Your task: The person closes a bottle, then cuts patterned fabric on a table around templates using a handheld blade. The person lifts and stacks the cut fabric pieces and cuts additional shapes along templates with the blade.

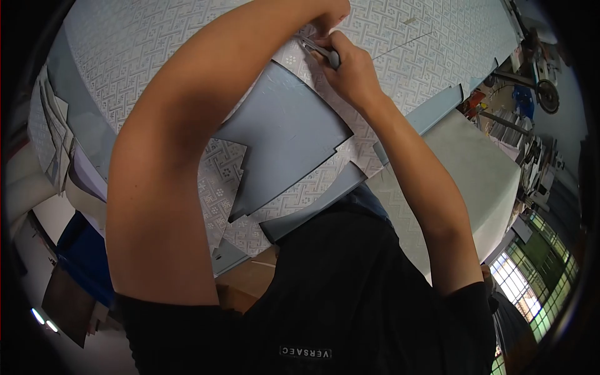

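My right hand (353, 72) is closed around the grey handles of a pair of scissors (335, 60), whose metal blades point left into pale, geometric-patterned fabric (406, 31). My left hand (331, 17) reaches across at the top edge, partly outside the view. Its fingers are pressed together on the fabric close beside the blades. Below the hands, a blue-grey notched shape (290, 131) with dark edges shows within the fabric. I cannot tell whether it is a template on top or the table seen through a cutout. A narrower grey curved shape (315, 203) lies nearer my body.
Fabric covers most of the blue-grey table (440, 107). A pale covered surface (465, 159) stands to the right, with stacked papers or cloth (537, 169) beyond it. Layered fabric pieces (55, 125) hang at the left edge, above a blue object (84, 256).
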The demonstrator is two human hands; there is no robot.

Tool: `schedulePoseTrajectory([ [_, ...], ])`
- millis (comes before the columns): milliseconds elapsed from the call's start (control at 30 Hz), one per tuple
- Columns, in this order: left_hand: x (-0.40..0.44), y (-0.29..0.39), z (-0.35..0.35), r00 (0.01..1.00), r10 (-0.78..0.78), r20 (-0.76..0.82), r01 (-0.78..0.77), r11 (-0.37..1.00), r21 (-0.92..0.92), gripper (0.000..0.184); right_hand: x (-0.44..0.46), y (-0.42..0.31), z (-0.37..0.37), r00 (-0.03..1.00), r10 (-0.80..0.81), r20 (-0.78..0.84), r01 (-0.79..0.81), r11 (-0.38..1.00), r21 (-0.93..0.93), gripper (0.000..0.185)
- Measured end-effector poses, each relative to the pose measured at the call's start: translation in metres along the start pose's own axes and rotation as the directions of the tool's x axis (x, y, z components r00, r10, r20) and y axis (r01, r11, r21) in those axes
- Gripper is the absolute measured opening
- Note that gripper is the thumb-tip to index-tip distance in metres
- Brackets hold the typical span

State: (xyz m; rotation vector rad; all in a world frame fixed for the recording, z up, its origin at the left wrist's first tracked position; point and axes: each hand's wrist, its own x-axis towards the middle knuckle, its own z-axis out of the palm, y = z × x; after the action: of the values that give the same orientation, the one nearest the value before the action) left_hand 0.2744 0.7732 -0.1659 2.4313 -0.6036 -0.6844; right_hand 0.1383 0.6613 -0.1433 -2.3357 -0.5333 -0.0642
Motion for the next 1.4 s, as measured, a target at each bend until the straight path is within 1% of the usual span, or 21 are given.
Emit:
schedulePoseTrajectory([
  [67, 0.001, 0.001, -0.001, 1.000, -0.004, 0.001, 0.004, 1.000, -0.009, 0.047, -0.006, 0.000, -0.007, 0.992, 0.130, -0.011, -0.129, 0.991, 0.031, 0.023],
  [100, 0.002, 0.000, -0.001, 1.000, -0.006, 0.000, 0.006, 1.000, -0.015, 0.046, -0.006, 0.003, -0.010, 0.992, 0.127, -0.010, -0.127, 0.991, 0.032, 0.023],
  [167, 0.003, -0.002, -0.002, 1.000, -0.010, 0.004, 0.010, 1.000, -0.023, 0.045, -0.001, 0.011, -0.015, 0.980, 0.194, -0.047, -0.196, 0.980, -0.031, 0.024],
  [300, 0.007, -0.004, -0.006, 1.000, -0.011, 0.013, 0.012, 0.999, -0.031, 0.042, 0.013, 0.017, -0.028, 0.985, 0.167, -0.044, -0.170, 0.984, -0.050, 0.026],
  [367, 0.009, -0.006, -0.007, 1.000, -0.015, 0.014, 0.015, 0.999, -0.035, 0.041, 0.017, 0.019, -0.031, 0.985, 0.166, 0.042, -0.161, 0.981, -0.105, 0.026],
  [400, 0.010, -0.006, -0.007, 1.000, -0.015, 0.018, 0.016, 0.999, -0.039, 0.040, 0.020, 0.021, -0.031, 0.985, 0.167, 0.043, -0.162, 0.981, -0.104, 0.026],
  [467, 0.011, -0.008, -0.009, 1.000, -0.017, 0.018, 0.018, 0.999, -0.043, 0.039, 0.026, 0.026, -0.031, 0.994, 0.088, 0.069, -0.081, 0.991, -0.108, 0.026],
  [567, 0.012, -0.010, -0.010, 1.000, -0.020, 0.016, 0.021, 0.999, -0.050, 0.037, 0.033, 0.025, -0.035, 0.990, 0.069, 0.123, -0.051, 0.988, -0.146, 0.026],
  [600, 0.012, -0.010, -0.011, 1.000, -0.022, 0.015, 0.023, 0.998, -0.050, 0.037, 0.036, 0.021, -0.037, 0.990, 0.069, 0.124, -0.051, 0.988, -0.144, 0.026],
  [667, 0.014, -0.011, -0.013, 1.000, -0.025, 0.014, 0.025, 0.998, -0.051, 0.035, 0.042, 0.013, -0.040, 0.965, 0.174, 0.199, -0.131, 0.969, -0.210, 0.027],
  [700, 0.014, -0.012, -0.013, 1.000, -0.027, 0.012, 0.028, 0.998, -0.053, 0.035, 0.044, 0.015, -0.037, 0.965, 0.173, 0.199, -0.131, 0.969, -0.208, 0.027],
  [767, 0.015, -0.013, -0.015, 1.000, -0.029, 0.006, 0.029, 0.998, -0.055, 0.034, 0.050, 0.020, -0.032, 0.984, 0.070, 0.163, -0.028, 0.969, -0.244, 0.030],
  [900, 0.015, -0.015, -0.019, 0.999, -0.039, -0.017, 0.038, 0.998, -0.055, 0.031, 0.055, 0.016, -0.030, 0.961, 0.151, 0.233, -0.079, 0.953, -0.293, 0.030],
  [967, 0.014, -0.014, -0.021, 0.998, -0.047, -0.041, 0.045, 0.998, -0.051, 0.030, 0.048, 0.027, -0.020, 0.994, 0.076, 0.083, -0.061, 0.983, -0.174, 0.028],
  [1100, 0.003, -0.011, -0.021, 0.991, -0.072, -0.114, 0.068, 0.997, -0.042, 0.028, 0.029, 0.030, -0.020, 0.994, 0.099, 0.036, -0.096, 0.993, -0.063, 0.027],
  [1167, -0.005, -0.011, -0.020, 0.983, -0.086, -0.162, 0.079, 0.996, -0.048, 0.027, 0.006, 0.044, -0.020, 0.993, 0.106, -0.046, -0.103, 0.993, 0.062, 0.027],
  [1200, -0.009, -0.011, -0.017, 0.978, -0.090, -0.188, 0.081, 0.995, -0.055, 0.027, -0.006, 0.046, -0.026, 0.994, 0.096, -0.054, -0.093, 0.994, 0.065, 0.027],
  [1267, -0.022, -0.009, -0.008, 0.966, -0.101, -0.238, 0.087, 0.994, -0.068, 0.026, -0.038, 0.049, -0.043, 0.983, 0.177, -0.056, -0.172, 0.982, 0.077, 0.025],
  [1300, -0.032, -0.002, -0.001, 0.966, -0.098, -0.241, 0.086, 0.994, -0.061, 0.026, -0.050, 0.060, -0.047, 0.983, 0.174, -0.062, -0.169, 0.982, 0.080, 0.025],
  [1367, -0.044, 0.001, 0.019, 0.892, -0.064, -0.448, 0.080, 0.997, 0.016, 0.021, -0.071, 0.085, -0.060, 0.977, 0.078, -0.197, -0.092, 0.994, -0.063, 0.032],
  [1400, -0.052, 0.003, 0.030, 0.888, -0.057, -0.455, 0.077, 0.997, 0.025, 0.021, -0.077, 0.093, -0.070, 0.976, 0.070, -0.207, -0.085, 0.994, -0.063, 0.032],
])
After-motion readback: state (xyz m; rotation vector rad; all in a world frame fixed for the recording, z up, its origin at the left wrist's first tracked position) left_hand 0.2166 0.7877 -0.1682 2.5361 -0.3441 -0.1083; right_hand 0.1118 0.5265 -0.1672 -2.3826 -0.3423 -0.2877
